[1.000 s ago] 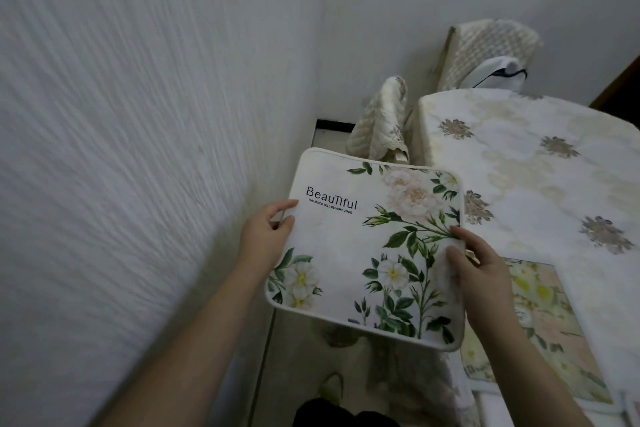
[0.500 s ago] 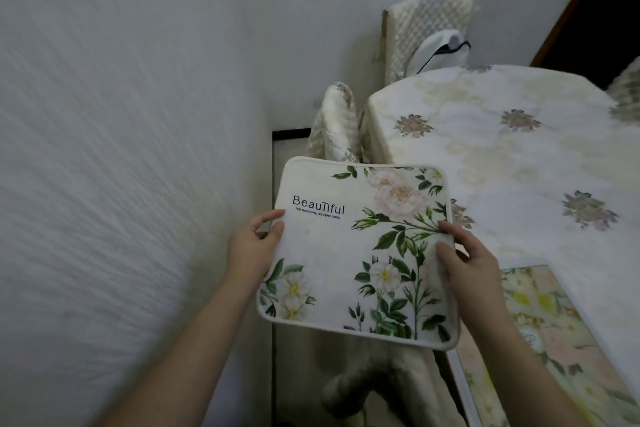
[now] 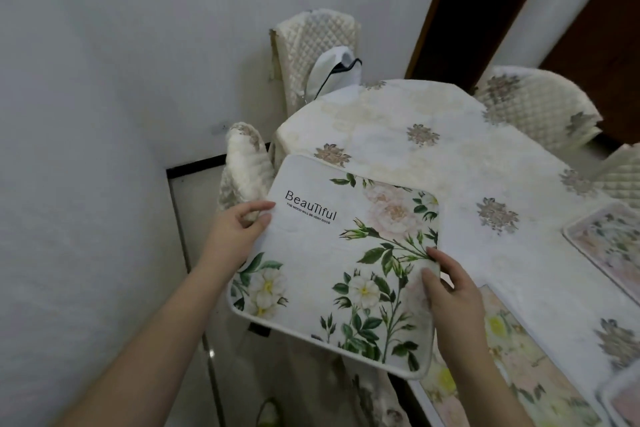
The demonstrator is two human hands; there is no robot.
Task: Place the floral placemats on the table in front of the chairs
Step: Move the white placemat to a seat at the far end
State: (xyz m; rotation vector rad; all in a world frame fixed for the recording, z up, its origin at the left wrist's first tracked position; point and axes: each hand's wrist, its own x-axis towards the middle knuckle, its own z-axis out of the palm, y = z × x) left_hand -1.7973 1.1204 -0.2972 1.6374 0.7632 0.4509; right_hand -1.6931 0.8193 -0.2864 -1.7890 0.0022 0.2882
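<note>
I hold a white floral placemat (image 3: 322, 260) printed with "Beautiful" flat in the air over the table's near left corner. My left hand (image 3: 235, 236) grips its left edge and my right hand (image 3: 450, 291) grips its right edge. The table (image 3: 433, 156) wears a cream cloth with brown flower motifs. A pink and yellow floral placemat (image 3: 512, 374) lies on the table under my right wrist. Another placemat (image 3: 609, 246) lies at the right edge, and a third placemat's corner (image 3: 620, 399) shows at the lower right.
Quilted cream chairs stand around the table: one chair (image 3: 311, 45) at the far end with a white bag (image 3: 332, 73) on it, a second chair (image 3: 242, 166) at the left side, and a third chair (image 3: 540, 107) at the right. A white wall (image 3: 86, 149) runs close along the left. A dark doorway (image 3: 460, 7) is behind.
The view has swung right and up, showing more of the table and the right-hand chairs. Both hands have carried the placemat towards the table's left corner.
</note>
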